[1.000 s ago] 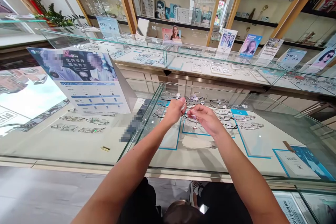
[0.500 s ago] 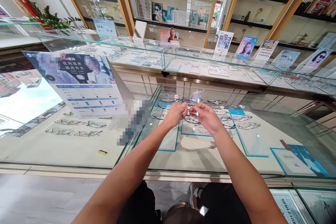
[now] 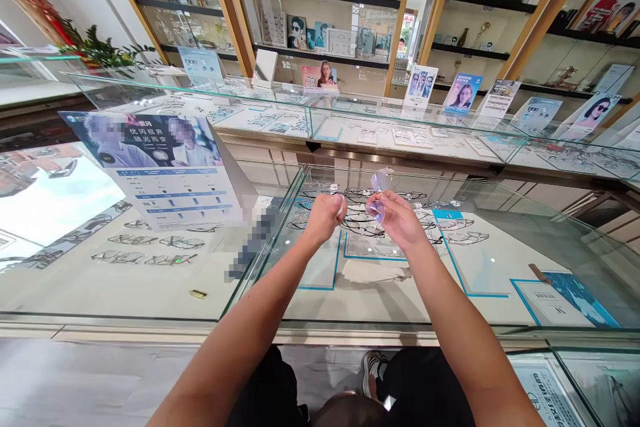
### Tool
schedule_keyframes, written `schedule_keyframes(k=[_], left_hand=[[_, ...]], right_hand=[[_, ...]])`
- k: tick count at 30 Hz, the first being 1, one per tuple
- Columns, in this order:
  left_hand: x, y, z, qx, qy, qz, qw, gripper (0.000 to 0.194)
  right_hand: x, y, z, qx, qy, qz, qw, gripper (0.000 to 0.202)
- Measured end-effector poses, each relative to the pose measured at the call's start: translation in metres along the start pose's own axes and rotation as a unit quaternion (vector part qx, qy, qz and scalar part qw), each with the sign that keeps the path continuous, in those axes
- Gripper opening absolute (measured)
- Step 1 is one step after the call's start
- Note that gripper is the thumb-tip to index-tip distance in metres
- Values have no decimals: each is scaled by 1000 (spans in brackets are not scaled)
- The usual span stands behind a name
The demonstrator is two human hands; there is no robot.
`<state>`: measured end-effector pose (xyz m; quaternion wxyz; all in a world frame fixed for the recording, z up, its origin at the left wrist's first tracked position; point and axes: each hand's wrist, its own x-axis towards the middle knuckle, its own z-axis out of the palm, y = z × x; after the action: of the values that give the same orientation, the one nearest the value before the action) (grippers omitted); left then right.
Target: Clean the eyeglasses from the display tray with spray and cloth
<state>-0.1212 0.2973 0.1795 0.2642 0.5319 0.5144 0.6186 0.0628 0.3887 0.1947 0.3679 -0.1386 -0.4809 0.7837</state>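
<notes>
Bright even light, glare on glass counter [image 3: 150,293], edges warped.

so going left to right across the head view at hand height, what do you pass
advert board → left hand → eyeglasses pinched in the right hand → blue label card inside the glass case

In my right hand [image 3: 400,221], thin-rimmed glasses with faint purple-tinted round lenses [image 3: 379,195]. In my left hand [image 3: 325,215], small white cloth [image 3: 341,205]. Display case floor pale cream [image 3: 410,293], blue-outlined panels; blue-and-white poster [image 3: 160,167] at its left edge.
</notes>
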Motion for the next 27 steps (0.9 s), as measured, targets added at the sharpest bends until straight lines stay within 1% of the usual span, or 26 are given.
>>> schedule_keyframes(k=[2,4,6,8,10,12,14,15,17,19,21,24,27], left_hand=[[-3,7,-13,-21,24,0,999,85],[-10,9,-31,-26,46,-7,999,85],[-23,7,-54,-13,77,-19,997,84],[-39,2,-81,17,122,-40,992,79],[-58,-5,-110,63,193,-62,977,69],[-78,-12,-140,113,255,-81,957,53],[-97,-19,-167,152,297,-89,938,33],[-106,-22,-180,164,313,-89,931,27],[-123,-28,-201,182,334,-91,920,30],[-140,-32,-216,216,355,-108,903,37],[-155,-35,-227,254,368,-137,884,38],[-171,-39,-236,277,377,-160,869,36],[-176,-42,-240,300,373,-151,865,34]], right_hand=[[1,-2,-2,11,-2,-5,1000,27],[3,-3,-5,22,-2,-8,1000,29],[5,-3,-8,34,-2,-9,999,29],[6,-3,-11,45,-2,-10,999,29],[7,-2,-13,51,-2,-11,999,28],[9,-1,-15,50,-2,-13,999,28],[10,0,-18,48,-2,-15,999,29],[11,0,-19,47,-2,-17,999,30],[13,1,-21,49,-2,-19,999,29],[14,2,-22,53,-1,-21,998,30],[15,4,-24,56,-6,-22,998,31],[15,6,-25,49,-18,-24,998,31],[16,8,-27,43,-15,-21,999,32]])
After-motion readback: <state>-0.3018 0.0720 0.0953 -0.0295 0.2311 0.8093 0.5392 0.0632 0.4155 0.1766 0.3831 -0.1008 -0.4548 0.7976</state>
